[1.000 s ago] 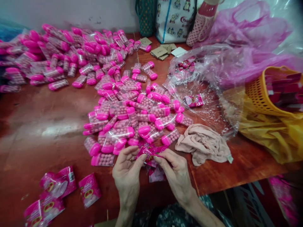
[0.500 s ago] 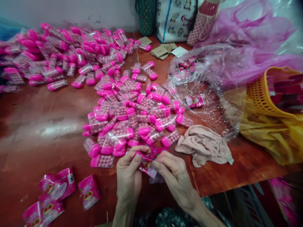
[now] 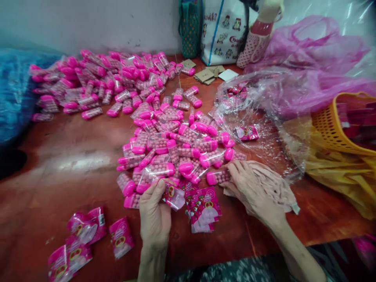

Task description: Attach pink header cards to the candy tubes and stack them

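My left hand (image 3: 154, 213) pinches a small pink-printed plastic sachet with a clear end (image 3: 175, 197) between thumb and bent fingers, the clear end pointing right. My right hand (image 3: 252, 192) is well apart from it, fingers curled down at the end of a flat transparent container with a bright pink cap and round pink beads (image 3: 216, 177); I cannot tell whether they have closed on it. That container lies at the near right edge of a loose heap of similar pink-capped containers (image 3: 188, 152) on the reddish-brown tabletop (image 3: 73, 160). A crumpled pale pink cloth (image 3: 274, 182) is partly hidden behind my right hand. Between my hands lies a fanned stack of flat pink-printed sachets (image 3: 206, 207), and left of my left wrist lie several pink-printed packets (image 3: 121, 237).
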`<state>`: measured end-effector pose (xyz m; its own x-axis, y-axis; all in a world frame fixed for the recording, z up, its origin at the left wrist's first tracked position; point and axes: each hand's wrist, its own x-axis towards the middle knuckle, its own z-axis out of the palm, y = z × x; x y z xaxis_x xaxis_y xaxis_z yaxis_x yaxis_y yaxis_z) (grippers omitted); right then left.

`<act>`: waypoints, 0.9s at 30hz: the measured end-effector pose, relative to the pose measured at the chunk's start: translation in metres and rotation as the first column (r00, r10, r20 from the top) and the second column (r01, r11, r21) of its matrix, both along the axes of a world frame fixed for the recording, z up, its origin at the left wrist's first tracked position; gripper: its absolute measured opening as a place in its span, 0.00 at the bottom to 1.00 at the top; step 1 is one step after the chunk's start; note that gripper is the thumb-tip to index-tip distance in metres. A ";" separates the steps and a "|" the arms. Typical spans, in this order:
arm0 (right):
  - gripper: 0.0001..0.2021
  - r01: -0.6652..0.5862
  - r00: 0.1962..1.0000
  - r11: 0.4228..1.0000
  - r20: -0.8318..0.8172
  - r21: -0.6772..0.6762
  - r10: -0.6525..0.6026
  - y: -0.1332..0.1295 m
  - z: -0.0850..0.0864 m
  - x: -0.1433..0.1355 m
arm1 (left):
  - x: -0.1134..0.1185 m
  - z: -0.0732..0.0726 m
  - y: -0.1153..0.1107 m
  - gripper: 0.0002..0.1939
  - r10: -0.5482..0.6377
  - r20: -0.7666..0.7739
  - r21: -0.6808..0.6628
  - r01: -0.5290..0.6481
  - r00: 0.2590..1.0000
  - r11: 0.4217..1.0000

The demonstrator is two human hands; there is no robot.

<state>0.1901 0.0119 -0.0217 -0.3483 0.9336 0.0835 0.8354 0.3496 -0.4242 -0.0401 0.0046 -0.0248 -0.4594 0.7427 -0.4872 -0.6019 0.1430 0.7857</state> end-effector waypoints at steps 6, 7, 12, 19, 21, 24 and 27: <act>0.05 0.166 0.966 0.983 -0.186 -0.078 -0.178 -0.003 0.003 -0.011 | -0.001 0.006 0.010 0.07 0.075 0.006 0.037 -0.075 0.997 0.996; 0.05 0.231 0.927 0.966 -0.274 -0.119 -0.256 -0.006 0.006 -0.016 | 0.000 0.007 0.011 0.07 0.095 -0.001 0.048 -0.094 0.996 0.994; 0.08 0.230 0.552 0.828 -0.632 -0.512 -0.544 -0.032 0.019 -0.051 | 0.008 0.011 0.013 0.06 0.176 -0.042 0.107 -0.171 0.984 0.980; 0.10 0.124 0.438 0.787 -0.678 -0.604 -0.590 -0.039 0.025 -0.088 | 0.023 0.014 0.010 0.07 0.184 -0.032 0.135 -0.178 0.982 0.975; 0.10 0.083 0.409 0.773 -0.686 -0.629 -0.602 -0.038 0.025 -0.088 | 0.024 0.014 0.010 0.08 0.184 -0.025 0.134 -0.179 0.983 0.975; 0.08 0.003 0.407 0.749 -0.683 -0.663 -0.606 -0.036 0.024 -0.084 | 0.024 0.012 0.012 0.08 0.191 -0.021 0.131 -0.186 0.981 0.974; 0.06 0.021 0.443 0.752 -0.668 -0.659 -0.598 -0.035 0.025 -0.078 | 0.022 0.011 0.013 0.09 0.195 -0.025 0.133 -0.191 0.980 0.973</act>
